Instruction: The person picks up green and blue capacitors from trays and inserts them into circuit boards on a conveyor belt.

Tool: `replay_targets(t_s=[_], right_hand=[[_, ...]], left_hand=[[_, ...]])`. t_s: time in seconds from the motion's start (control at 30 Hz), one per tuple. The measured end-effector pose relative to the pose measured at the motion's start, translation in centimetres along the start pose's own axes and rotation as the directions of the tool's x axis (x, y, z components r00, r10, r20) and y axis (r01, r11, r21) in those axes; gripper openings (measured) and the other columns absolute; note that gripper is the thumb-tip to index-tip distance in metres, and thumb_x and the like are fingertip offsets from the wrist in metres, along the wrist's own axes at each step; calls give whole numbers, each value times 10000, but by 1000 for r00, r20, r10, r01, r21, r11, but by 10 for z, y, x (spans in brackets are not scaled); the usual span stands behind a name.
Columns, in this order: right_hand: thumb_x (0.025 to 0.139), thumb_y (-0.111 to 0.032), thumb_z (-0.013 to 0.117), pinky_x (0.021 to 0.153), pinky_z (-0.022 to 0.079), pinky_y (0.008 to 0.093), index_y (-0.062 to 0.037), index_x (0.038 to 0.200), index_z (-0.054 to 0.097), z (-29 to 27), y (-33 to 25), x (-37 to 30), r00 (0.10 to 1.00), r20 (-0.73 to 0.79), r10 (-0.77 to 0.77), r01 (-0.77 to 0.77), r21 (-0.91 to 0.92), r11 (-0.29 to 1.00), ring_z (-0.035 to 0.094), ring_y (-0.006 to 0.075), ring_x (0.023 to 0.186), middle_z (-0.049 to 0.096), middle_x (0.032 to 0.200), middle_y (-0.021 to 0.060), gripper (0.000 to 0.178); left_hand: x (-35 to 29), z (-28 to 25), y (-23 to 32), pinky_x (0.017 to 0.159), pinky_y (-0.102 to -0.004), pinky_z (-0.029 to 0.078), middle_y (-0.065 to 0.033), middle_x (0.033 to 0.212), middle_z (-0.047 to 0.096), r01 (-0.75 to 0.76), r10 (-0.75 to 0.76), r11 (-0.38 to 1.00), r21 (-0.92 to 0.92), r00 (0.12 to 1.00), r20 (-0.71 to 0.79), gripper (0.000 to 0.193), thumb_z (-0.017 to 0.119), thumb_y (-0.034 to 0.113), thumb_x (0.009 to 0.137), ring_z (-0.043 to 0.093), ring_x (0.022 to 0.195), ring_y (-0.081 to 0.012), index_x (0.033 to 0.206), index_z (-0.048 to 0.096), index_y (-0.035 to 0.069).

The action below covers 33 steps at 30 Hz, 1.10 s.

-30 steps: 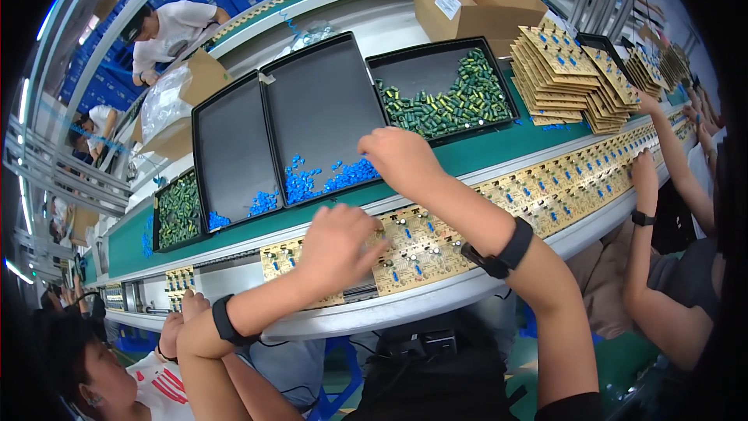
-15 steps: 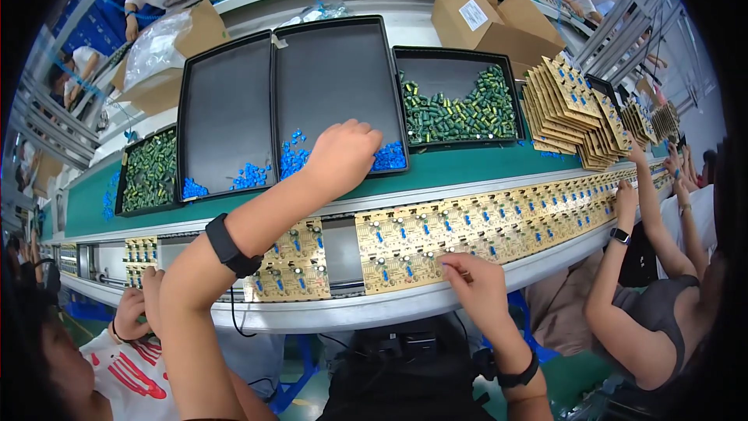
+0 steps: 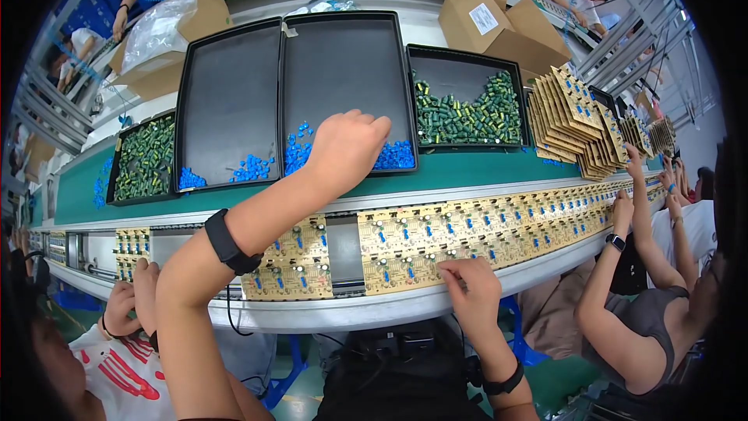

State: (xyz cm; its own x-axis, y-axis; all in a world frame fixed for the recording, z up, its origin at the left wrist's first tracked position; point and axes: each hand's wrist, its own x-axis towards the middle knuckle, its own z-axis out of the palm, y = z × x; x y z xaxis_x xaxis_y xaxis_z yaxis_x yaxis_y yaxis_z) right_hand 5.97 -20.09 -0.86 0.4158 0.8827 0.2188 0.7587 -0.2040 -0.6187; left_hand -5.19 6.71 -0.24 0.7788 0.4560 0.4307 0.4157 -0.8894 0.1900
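My left hand [image 3: 347, 152] reaches into a black tray [image 3: 343, 54] with small blue components [image 3: 396, 155] along its near edge. Its fingers curl downward and the tips are hidden behind the hand, so what they grip does not show. Over the front edge of a tan circuit board [image 3: 405, 273] on the line, my right hand [image 3: 474, 287] has thumb and fingers drawn together, close to the board's surface. Anything between those fingertips is too small to make out. The boards carry blue and dark green parts.
Green cylindrical components fill a tray [image 3: 467, 113] on the right and another [image 3: 144, 157] on the left. Stacked boards [image 3: 565, 121] stand farther right. Cardboard boxes [image 3: 499, 31] are behind. Co-workers' hands [image 3: 623, 206] work on the line at right, others [image 3: 128, 304] at left.
The whole view has shifted slightly. My left hand stays over the blue components, its fingers a little more bent. My right hand keeps near the same board, its fingertips slightly changed in pose.
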Motion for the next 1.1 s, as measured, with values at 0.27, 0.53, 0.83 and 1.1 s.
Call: replay_targets(t_s=[0.27, 0.53, 0.83, 1.1], right_hand=[[727, -33, 682, 645, 406, 347, -51, 776, 608, 7, 1, 1, 999, 22, -36, 37, -14, 999, 506, 247, 720, 548, 731, 67, 91], [721, -66, 673, 651, 350, 352, -88, 740, 571, 16, 3, 0, 1000, 6, -16, 16, -7, 1000, 491, 213, 683, 513, 687, 22, 106], [728, -88, 664, 647, 326, 366, -94, 726, 540, 22, 1, -3, 1000, -4, 15, -15, -55, 998, 483, 211, 676, 498, 668, 21, 124], [727, -96, 659, 656, 320, 367, -98, 741, 534, 27, 2, -6, 1000, -18, 14, -16, -73, 997, 482, 218, 691, 495, 674, 22, 126]], left_hand=[[-4, -1, -4, 625, -384, 480, -75, 674, 597, -42, 37, 998, -53, 996, -86, 70, 633, 90, 743, 585, 710, -254, 725, 569, 67], [-11, -5, -10, 628, -382, 481, -44, 729, 626, -21, 15, 993, -120, 999, -52, 64, 659, 139, 775, 582, 734, -248, 817, 654, 92], [-23, -8, -2, 666, -379, 493, -70, 767, 638, -42, 27, 977, -207, 997, -79, 76, 649, 87, 776, 593, 759, -263, 844, 676, 67], [-32, -24, 20, 680, -395, 495, -95, 765, 624, -39, 10, 945, -325, 996, -92, 86, 626, 76, 774, 591, 794, -275, 851, 659, 57]])
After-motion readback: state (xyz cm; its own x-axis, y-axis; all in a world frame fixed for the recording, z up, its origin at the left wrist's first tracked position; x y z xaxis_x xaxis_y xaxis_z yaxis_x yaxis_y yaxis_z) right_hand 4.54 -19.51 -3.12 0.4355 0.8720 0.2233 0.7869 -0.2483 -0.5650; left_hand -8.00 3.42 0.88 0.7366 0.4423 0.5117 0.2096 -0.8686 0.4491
